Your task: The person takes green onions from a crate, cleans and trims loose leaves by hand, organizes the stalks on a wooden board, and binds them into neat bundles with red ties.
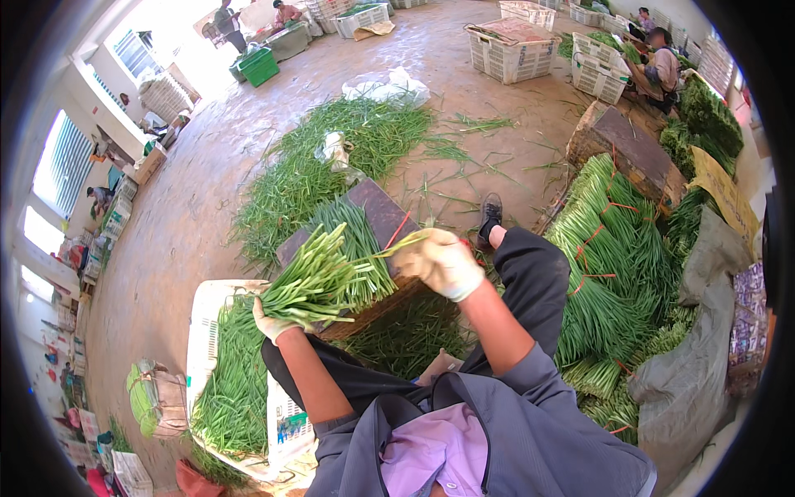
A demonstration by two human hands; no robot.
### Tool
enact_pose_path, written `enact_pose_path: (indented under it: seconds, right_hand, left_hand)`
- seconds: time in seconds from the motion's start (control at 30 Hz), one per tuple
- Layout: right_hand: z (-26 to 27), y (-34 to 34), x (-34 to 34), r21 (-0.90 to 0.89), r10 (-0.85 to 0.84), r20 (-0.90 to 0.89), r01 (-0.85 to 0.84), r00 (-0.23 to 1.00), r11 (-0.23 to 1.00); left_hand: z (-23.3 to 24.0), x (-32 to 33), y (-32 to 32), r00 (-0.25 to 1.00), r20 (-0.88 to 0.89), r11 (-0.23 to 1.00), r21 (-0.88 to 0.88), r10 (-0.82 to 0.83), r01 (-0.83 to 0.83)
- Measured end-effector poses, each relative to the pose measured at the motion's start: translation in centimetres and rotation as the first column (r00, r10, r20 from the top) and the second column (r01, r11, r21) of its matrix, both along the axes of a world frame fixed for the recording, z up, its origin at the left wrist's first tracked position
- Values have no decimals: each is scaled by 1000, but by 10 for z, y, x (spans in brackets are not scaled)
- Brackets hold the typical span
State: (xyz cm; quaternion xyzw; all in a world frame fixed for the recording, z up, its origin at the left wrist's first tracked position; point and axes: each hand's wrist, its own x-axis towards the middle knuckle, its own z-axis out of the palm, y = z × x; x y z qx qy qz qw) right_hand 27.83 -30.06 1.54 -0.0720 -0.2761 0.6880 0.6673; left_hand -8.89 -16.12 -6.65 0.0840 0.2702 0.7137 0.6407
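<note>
My left hand (271,322), gloved, grips a thick bunch of long green vegetable stalks (317,273) by one side, with the pale ends towards me. My right hand (447,264), also gloved and blurred, holds a thin yellowish stalk (400,243) that stretches towards the bunch. Beneath the hands stands a low dark-topped bench (377,208). Across it lies another pile of green stalks (348,230), just beyond the held bunch. A red tie (397,230) rests on the bench top, close to my right hand.
At my left, a white plastic crate (202,323) holds green stalks. Tied bundles (596,267) are stacked at my right beside a grey sheet (683,373). Loose greens (366,136) cover the floor ahead. A person (661,71) sits among crates at far right.
</note>
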Motion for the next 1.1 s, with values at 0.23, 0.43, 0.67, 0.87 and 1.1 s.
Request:
enact_pose_path:
  seconds: [0.23, 0.43, 0.67, 0.87, 1.1]
  right_hand:
    - [-108, -23, 41, -147, 19, 815, -175, -578, 973]
    - [-27, -24, -28, 127, -342, 850, 474, 400, 871]
    - [39, -2, -91, 682, -682, 713, 385, -163, 622]
    - [16, 3, -70, 190, -411, 716, 409, 563, 892]
    - [13, 15, -65, -36, -176, 750, 305, 637, 952]
  left_hand:
    - [-9, -14, -1, 970, 145, 947, 283, -197, 150]
    - [10, -2, -13, 920, 228, 884, 423, -318, 200]
    - [29, 28, -23, 969, 171, 943, 310, -180, 120]
    - [24, 15, -18, 861, 373, 884, 436, -346, 167]
    - [20, 20, -20, 956, 185, 917, 370, -227, 146]
